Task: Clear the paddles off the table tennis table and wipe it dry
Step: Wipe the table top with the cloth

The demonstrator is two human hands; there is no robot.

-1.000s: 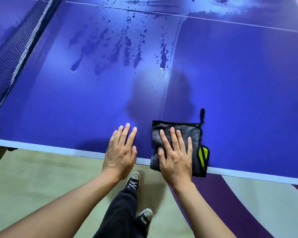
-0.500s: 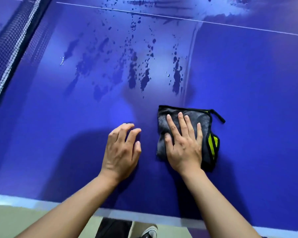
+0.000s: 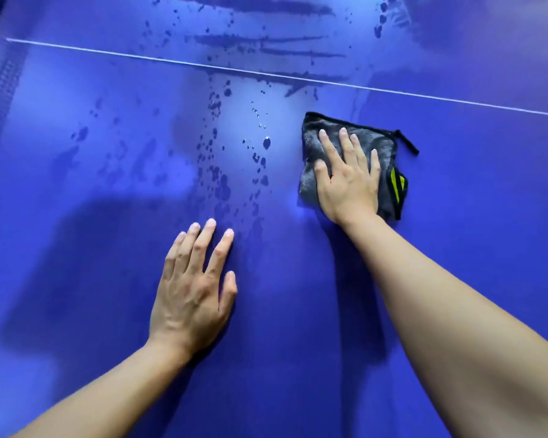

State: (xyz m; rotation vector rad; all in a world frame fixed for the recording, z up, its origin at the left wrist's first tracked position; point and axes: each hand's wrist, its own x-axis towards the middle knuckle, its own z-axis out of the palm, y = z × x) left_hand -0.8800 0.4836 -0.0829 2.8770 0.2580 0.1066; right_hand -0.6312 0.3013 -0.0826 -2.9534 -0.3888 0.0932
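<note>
1. Right hand [image 3: 348, 181] lies flat, fingers spread, pressing a folded grey cloth [image 3: 377, 143] onto the blue table [image 3: 472, 191]; no legible writing on the cloth.
2. Left hand [image 3: 192, 286] rests open, palm down, empty.
3. Water droplets [image 3: 219, 181] lie between the hands; white line [image 3: 108, 53] beyond.

Table [image 3: 76, 279]: deep blue, crossed by a thin white line [image 3: 108, 53]. Water spots [image 3: 222, 184]: darker blue speckles and streaks. Cloth [image 3: 377, 143]: grey, black edging, yellow-green stripes [image 3: 396, 184] at right.
</note>
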